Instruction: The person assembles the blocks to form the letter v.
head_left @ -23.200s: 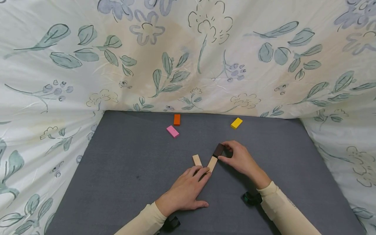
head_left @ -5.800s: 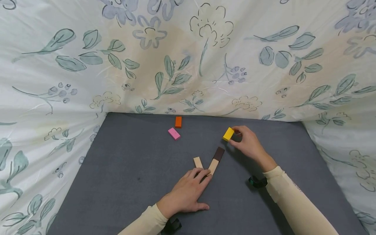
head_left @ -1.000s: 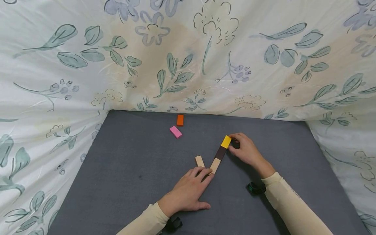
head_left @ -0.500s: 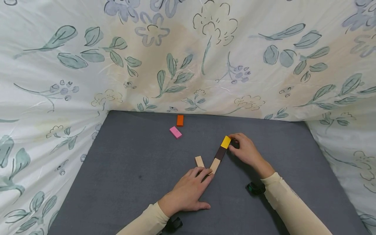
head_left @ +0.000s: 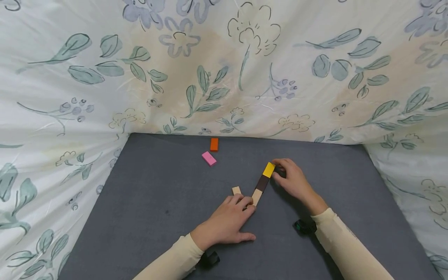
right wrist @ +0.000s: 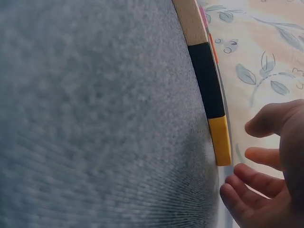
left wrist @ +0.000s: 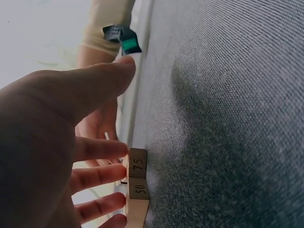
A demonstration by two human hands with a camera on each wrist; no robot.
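Observation:
A row of blocks slants up the grey cloth in the head view: a plain wooden block (head_left: 256, 197), a dark brown block (head_left: 262, 182) and a yellow block (head_left: 268, 170), end to end. Another plain block (head_left: 236, 190) lies to the left, partly covered. My left hand (head_left: 227, 219) rests its straight fingertips on the wooden blocks, hiding their near ends. Block ends marked 75 (left wrist: 138, 164) and 50 (left wrist: 139, 189) show under the fingers in the left wrist view. My right hand (head_left: 294, 181) is beside the yellow block, thumb and fingers parted and holding nothing.
Farther back lie a pink block (head_left: 209, 158) and an orange block (head_left: 214, 144). A floral curtain (head_left: 224, 70) hangs behind and at both sides of the grey cloth (head_left: 157, 175). Each wrist carries a black camera (head_left: 304, 226).
The dark brown block was set against the wooden one, then the yellow block was brought from the back right to its far end. Just now my left hand shifted slightly forward.

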